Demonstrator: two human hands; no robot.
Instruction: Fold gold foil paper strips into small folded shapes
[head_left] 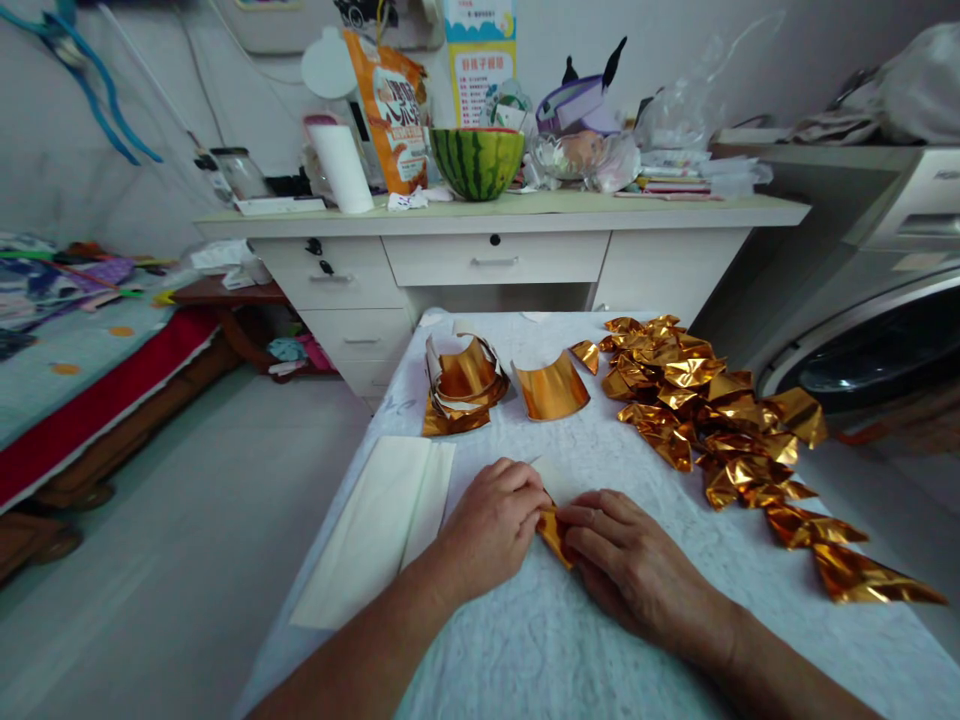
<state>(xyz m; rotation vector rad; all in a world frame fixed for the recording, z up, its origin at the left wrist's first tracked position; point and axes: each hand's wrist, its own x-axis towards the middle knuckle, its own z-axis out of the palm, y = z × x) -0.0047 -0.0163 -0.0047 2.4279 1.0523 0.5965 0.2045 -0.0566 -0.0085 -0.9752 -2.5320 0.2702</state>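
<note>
Between my two hands, low on the cloth-covered table, lies a small gold foil piece (pixel 555 537). My left hand (pixel 499 525) has its fingers closed on the foil's left edge. Fingers of my right hand (pixel 634 565) press together on its right side. Ahead of my hands, a curved gold sheet (pixel 553 388) rests beside a curled stack of gold sheets (pixel 469 380). Folded gold foil pieces (pixel 675 385) are heaped along the right side. White paper sheets (pixel 375 530) lie flat to the left of my left hand.
Behind the table (pixel 487 670) stands a white desk (pixel 495 215) with drawers, holding a watermelon half (pixel 477 162), an orange bag (pixel 388 115) and a paper roll (pixel 343 165). A washing machine (pixel 892 270) is at the right, a bed (pixel 82 390) at the left.
</note>
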